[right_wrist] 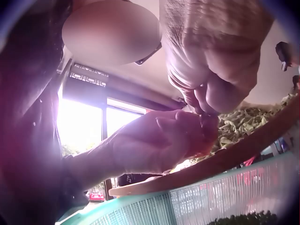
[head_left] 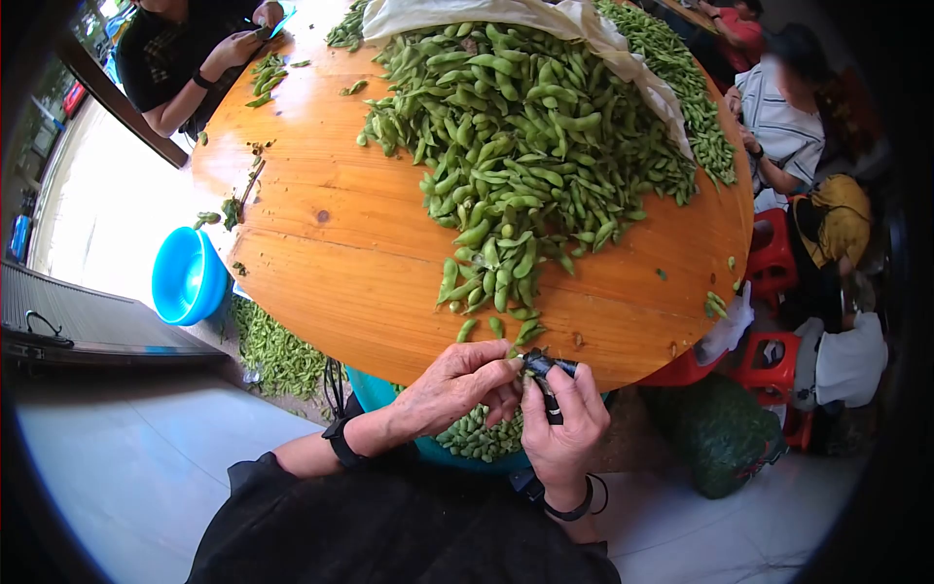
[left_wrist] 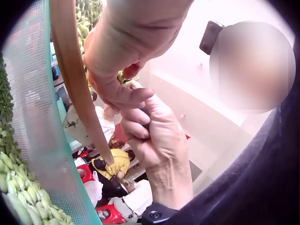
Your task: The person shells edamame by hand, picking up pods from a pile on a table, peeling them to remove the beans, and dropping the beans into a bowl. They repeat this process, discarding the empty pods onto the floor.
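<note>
Both hands meet at the near edge of the round wooden table, fingertips close together. My left hand [head_left: 452,389] pinches a green soybean pod [left_wrist: 124,80] between thumb and fingers; most of the pod is hidden. My right hand [head_left: 566,428] grips a small black tool [head_left: 553,375] with a pale band near its lower end, its tip right at the left fingertips. In the right wrist view the fingers cover the tool. Loose soybean pods [head_left: 501,326] lie just beyond the hands, trailing from a large heap [head_left: 545,127]. Below the hands stands a teal mesh basket [left_wrist: 70,154] holding pods.
White cloth [head_left: 486,14] borders the heap's far side on the table [head_left: 331,253]. A blue basin [head_left: 187,277] stands left, near pods on the floor [head_left: 277,350]. Red stools [head_left: 769,365] and a dark green sack [head_left: 715,438] are at right. Other people sit around the table.
</note>
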Demonstrator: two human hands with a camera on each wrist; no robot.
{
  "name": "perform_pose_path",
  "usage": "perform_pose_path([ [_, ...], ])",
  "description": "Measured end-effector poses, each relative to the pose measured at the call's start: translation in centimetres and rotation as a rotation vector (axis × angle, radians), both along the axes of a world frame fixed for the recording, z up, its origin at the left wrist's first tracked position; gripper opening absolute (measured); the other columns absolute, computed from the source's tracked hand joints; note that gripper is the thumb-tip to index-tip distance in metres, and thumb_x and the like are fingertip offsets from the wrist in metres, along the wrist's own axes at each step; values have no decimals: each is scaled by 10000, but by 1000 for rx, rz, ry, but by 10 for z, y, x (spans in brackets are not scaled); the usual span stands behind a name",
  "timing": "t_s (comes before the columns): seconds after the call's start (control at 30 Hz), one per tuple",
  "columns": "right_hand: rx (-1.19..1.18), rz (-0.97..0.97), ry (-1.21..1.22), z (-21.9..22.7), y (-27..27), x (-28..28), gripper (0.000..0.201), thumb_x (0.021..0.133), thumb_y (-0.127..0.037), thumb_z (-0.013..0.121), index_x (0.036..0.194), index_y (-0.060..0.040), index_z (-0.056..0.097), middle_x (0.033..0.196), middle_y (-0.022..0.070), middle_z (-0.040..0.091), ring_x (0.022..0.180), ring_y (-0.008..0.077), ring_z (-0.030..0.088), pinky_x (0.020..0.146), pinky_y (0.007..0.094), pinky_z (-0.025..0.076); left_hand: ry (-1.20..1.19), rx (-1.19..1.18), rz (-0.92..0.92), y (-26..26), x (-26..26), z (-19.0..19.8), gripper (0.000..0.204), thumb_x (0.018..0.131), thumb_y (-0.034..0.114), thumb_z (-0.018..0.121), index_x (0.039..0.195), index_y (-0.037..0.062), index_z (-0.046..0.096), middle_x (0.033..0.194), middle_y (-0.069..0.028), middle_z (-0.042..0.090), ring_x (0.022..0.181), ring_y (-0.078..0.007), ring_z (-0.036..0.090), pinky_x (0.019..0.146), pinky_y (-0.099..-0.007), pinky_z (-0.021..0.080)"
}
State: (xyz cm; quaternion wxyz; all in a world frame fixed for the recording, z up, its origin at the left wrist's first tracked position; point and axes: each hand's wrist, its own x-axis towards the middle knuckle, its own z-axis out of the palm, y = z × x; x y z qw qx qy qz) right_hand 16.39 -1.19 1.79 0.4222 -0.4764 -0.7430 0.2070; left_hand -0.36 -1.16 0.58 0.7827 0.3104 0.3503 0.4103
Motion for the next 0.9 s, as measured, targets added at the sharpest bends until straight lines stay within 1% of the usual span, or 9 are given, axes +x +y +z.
perform_pose_path([
  [0.13, 91, -15, -108, 2, -5, -3, 221, 772, 37, 750, 972, 12, 661, 832, 139, 576, 695, 283, 633, 601, 368, 524, -157, -80, 77, -4, 9, -2, 216, 1034, 173, 458, 1030, -5, 582, 798, -39, 612, 630, -102, 581, 597, -243, 478],
  [0.23, 126, -50, -34, -4, 0, -1, 214, 773, 42, 742, 973, 6, 678, 844, 145, 596, 709, 286, 642, 614, 361, 534, -234, -130, 136, -6, 17, -3, 188, 1014, 126, 455, 1054, 1, 590, 798, -28, 608, 638, -90, 568, 574, -240, 461],
  [0.3, 88, -60, -3, -5, -1, 2, 202, 780, 53, 729, 973, 11, 686, 848, 140, 617, 726, 270, 652, 627, 345, 535, -189, 31, 145, -8, 19, -8, 162, 1023, 150, 506, 1039, 13, 589, 803, -19, 606, 645, -77, 552, 546, -226, 435],
  [0.53, -350, -43, 338, -5, -5, 13, 211, 786, 56, 714, 993, 21, 689, 864, 94, 666, 726, 171, 635, 651, 273, 497, -42, 8, 122, -13, 10, -6, 156, 987, 183, 633, 941, 38, 602, 744, 16, 589, 603, -65, 522, 517, -209, 402],
  [0.6, -507, -34, 483, -5, -5, 18, 209, 787, 46, 712, 993, 13, 695, 868, 75, 678, 727, 133, 620, 657, 260, 488, -35, -11, 137, -13, 7, -2, 118, 943, 121, 685, 956, 17, 631, 725, 3, 598, 585, -60, 529, 489, -221, 385],
  [0.63, -507, -36, 484, -4, -6, 19, 209, 787, 46, 712, 993, 13, 695, 868, 75, 678, 727, 133, 620, 657, 260, 488, -35, -11, 135, -15, 7, 2, 118, 943, 121, 685, 956, 17, 631, 725, 3, 598, 585, -60, 529, 489, -221, 385],
  [0.7, -473, -49, 410, -5, -6, 19, 217, 789, 42, 708, 1001, -1, 705, 852, 84, 677, 711, 155, 633, 654, 260, 495, 608, 341, 180, -20, 9, 6, 159, 930, 138, 709, 955, 1, 634, 662, 14, 585, 570, -37, 493, 489, -214, 377],
  [0.77, -309, -43, 300, 1, -4, 12, 220, 787, 39, 709, 1002, -5, 708, 851, 93, 675, 704, 171, 639, 651, 266, 500, 625, 463, 272, -20, 14, 4, 173, 944, 151, 694, 949, -12, 635, 631, 19, 566, 569, -27, 461, 497, -219, 388],
  [0.9, 7, -74, 142, -4, -9, -1, 223, 784, 29, 712, 1002, -15, 713, 845, 111, 670, 685, 218, 651, 638, 290, 508, 421, 295, 147, -19, 11, 5, 178, 979, 158, 646, 1023, -10, 609, 707, 14, 573, 609, -36, 478, 535, -230, 415],
])
